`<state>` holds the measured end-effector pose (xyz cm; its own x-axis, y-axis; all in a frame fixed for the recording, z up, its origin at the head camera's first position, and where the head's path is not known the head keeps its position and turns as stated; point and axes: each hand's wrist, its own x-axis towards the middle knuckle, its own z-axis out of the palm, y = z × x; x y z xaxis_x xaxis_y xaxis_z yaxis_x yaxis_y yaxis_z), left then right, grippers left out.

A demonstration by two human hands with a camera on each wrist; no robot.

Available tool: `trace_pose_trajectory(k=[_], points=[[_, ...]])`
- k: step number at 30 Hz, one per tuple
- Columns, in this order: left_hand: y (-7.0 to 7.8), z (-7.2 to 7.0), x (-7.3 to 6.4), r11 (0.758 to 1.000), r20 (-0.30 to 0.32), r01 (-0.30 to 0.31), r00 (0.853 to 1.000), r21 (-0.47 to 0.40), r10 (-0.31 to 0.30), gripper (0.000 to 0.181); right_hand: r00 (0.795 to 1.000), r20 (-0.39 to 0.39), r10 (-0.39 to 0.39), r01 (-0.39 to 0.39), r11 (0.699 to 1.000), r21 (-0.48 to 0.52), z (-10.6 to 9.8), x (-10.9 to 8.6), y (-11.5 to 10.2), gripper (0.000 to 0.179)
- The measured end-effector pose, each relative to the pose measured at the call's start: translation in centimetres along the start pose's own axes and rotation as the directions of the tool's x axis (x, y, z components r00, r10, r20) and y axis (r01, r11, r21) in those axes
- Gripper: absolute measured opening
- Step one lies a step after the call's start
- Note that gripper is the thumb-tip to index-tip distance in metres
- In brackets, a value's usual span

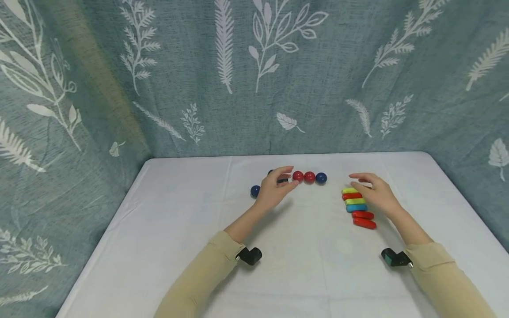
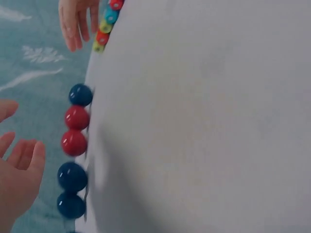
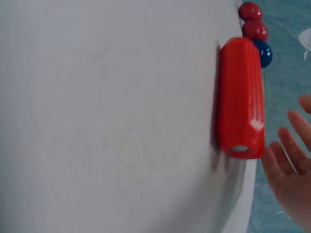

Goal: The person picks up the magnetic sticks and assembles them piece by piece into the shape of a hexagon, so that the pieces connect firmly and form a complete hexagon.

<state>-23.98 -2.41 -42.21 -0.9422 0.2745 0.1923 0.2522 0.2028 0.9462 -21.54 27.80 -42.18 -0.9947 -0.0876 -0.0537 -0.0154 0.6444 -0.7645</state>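
Note:
My left hand [image 1: 274,187] hovers over the left part of a set of glossy balls, fingers loosely bent and apart, nothing gripped. Just past its fingertips sit two red balls [image 1: 309,177] and a dark blue ball [image 1: 321,178] in a row. Another dark blue ball [image 1: 255,191] shows beside the palm; more blue ones [image 2: 73,177] appear in the left wrist view, partly hidden by the hand from the head. My right hand [image 1: 375,192] hangs with relaxed fingers over the far end of a column of yellow, red and blue cylinders [image 1: 356,207]. A red cylinder [image 3: 241,97] looms close in the right wrist view.
A white cloth [image 1: 167,212] covers the table, whose far edge lies just behind the balls. Behind it hangs a green leaf-patterned curtain [image 1: 238,123]. Black wrist cameras [image 1: 249,256] stick out from both tan sleeves [image 1: 199,278].

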Motion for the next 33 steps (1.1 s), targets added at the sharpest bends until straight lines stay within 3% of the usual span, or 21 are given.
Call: trace_pose_trajectory(k=[6, 11, 20, 25, 33], points=[[-0.2, 2.7, 1.4, 0.999, 0.056, 0.000, 0.998, 0.036, -0.002, 0.037, 0.995, 0.097, 0.023, -0.027, 0.999, 0.040, -0.3, 0.2, 1.4, 0.048], [-0.4, 4.9, 2.7, 0.998, 0.084, -0.033, 0.996, 0.056, 0.028, 0.036, 0.993, 0.115, 0.023, -0.029, 0.998, 0.058, -0.4, 0.6, 2.2, 0.047], [-0.4, 7.0, 4.5, 0.971, 0.115, -0.080, 0.992, 0.225, 0.055, 0.036, 0.992, 0.127, 0.020, -0.028, 0.998, 0.063, -0.3, 0.8, 2.8, 0.048], [-0.3, 7.5, 5.2, 0.937, 0.126, -0.097, 0.990, 0.337, 0.057, 0.038, 0.992, 0.124, 0.019, -0.027, 0.998, 0.063, -0.3, 0.8, 2.9, 0.047], [-0.4, 8.0, 6.0, 0.831, 0.201, -0.139, 0.979, 0.539, 0.033, 0.038, 0.994, 0.104, 0.026, -0.032, 0.998, 0.058, -0.3, 0.7, 2.8, 0.045]])
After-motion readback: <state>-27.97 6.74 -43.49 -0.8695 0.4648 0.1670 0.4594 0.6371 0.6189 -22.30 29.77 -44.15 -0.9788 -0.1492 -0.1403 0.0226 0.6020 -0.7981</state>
